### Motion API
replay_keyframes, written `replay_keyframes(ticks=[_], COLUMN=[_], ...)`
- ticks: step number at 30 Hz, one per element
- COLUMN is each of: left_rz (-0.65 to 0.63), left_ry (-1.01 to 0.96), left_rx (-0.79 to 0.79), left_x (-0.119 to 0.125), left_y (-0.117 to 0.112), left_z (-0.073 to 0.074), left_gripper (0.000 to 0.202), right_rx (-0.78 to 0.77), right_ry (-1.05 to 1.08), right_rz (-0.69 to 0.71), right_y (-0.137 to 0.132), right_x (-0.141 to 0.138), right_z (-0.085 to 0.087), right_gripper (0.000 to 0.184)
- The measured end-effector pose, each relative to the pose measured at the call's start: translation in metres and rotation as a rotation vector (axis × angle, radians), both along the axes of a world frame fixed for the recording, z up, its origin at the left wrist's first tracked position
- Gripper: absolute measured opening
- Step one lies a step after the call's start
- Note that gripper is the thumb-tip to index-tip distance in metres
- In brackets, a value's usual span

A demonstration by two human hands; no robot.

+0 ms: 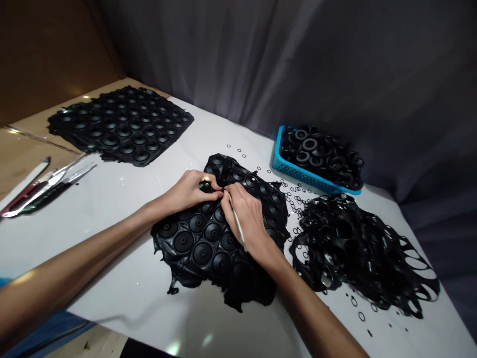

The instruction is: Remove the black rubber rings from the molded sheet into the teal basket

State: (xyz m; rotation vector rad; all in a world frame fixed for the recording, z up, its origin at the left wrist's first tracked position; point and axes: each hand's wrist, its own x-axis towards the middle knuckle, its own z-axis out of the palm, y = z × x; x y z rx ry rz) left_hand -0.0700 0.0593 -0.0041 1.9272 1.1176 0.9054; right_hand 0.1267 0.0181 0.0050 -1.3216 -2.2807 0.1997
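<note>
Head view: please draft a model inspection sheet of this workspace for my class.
Surface: white tabletop, shiny.
Work items: black sheet of discs, centre; second sheet, far left; blue basket of black rings.
Clutter: loose small rings, black webbed material, tools at left.
Hands: left hand and right hand meet at fingertips; right holds a white stick.
Cables: dark line, lower left; cannot tell if cable.
Surroundings: grey curtain, brown panel.

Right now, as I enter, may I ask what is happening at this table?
A person's left grip and right grip are close together over a black moulded sheet, the right holding a thin white stick. A similar sheet lies farther left; to the right are a blue basket of black rings and a heap of holed scrap.
</note>
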Motion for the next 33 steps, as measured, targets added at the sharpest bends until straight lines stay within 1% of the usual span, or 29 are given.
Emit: replay_keyframes(ticks=[4, 7, 13, 15, 17, 18, 20, 23, 25, 26, 27, 29, 30, 31, 33], left_rz=[0.000, 0.015, 0.045, 0.037, 0.033, 0.032, 0.020, -0.044, -0.112, -0.151, -0.187, -0.242, -0.256, -0.262, -0.263], left_ry=[-0.022, -0.042, -0.062, -0.060, -0.050, -0.044, -0.036, -0.031, -0.015, 0.003, 0.027, 0.075, 0.090, 0.095, 0.083], left_rx=[-0.020, -0.024, 0.005, 0.007, 0.002, -0.004, -0.025, -0.066, -0.098, -0.115, -0.129, -0.158, -0.172, -0.183, -0.195], left_x=[0.001, 0.002, 0.004, 0.004, 0.003, 0.003, 0.002, -0.002, -0.008, -0.012, -0.017, -0.027, -0.032, -0.037, -0.042], left_y=[-0.001, -0.003, -0.007, -0.008, -0.010, -0.010, -0.010, -0.006, -0.003, -0.002, -0.001, 0.001, 0.001, 0.001, 0.001], left_z=[-0.001, -0.001, -0.004, -0.004, -0.002, -0.002, -0.001, 0.001, 0.006, 0.009, 0.013, 0.021, 0.025, 0.028, 0.029], left_gripper=[0.022, 0.021, 0.021, 0.021, 0.021, 0.021, 0.024, 0.026, 0.027, 0.028, 0.030, 0.037, 0.041, 0.041, 0.034], right_rx=[-0.031, -0.036, -0.100, -0.101, -0.090, -0.083, -0.082, -0.122, -0.143, -0.133, -0.110, -0.041, -0.030, -0.053, -0.069], right_ry=[0.031, 0.018, 0.024, 0.036, 0.083, 0.127, 0.237, 0.400, 0.452, 0.456, 0.442, 0.370, 0.306, 0.223, 0.104], right_rz=[-0.033, -0.078, -0.206, -0.278, -0.317, -0.311, -0.256, -0.202, -0.213, -0.248, -0.306, -0.489, -0.583, -0.645, -0.776], right_y=[0.002, 0.000, -0.005, -0.003, -0.002, -0.002, -0.006, -0.012, -0.015, -0.016, -0.017, -0.020, -0.022, -0.024, -0.030], right_x=[-0.003, -0.007, -0.016, -0.014, -0.009, -0.007, -0.002, 0.006, 0.019, 0.030, 0.044, 0.080, 0.100, 0.119, 0.148], right_z=[0.003, 0.004, 0.003, 0.002, 0.000, 0.000, 0.002, 0.011, 0.021, 0.026, 0.030, 0.036, 0.037, 0.037, 0.035], right_gripper=[0.021, 0.021, 0.022, 0.022, 0.023, 0.024, 0.024, 0.025, 0.026, 0.027, 0.029, 0.033, 0.036, 0.040, 0.052])
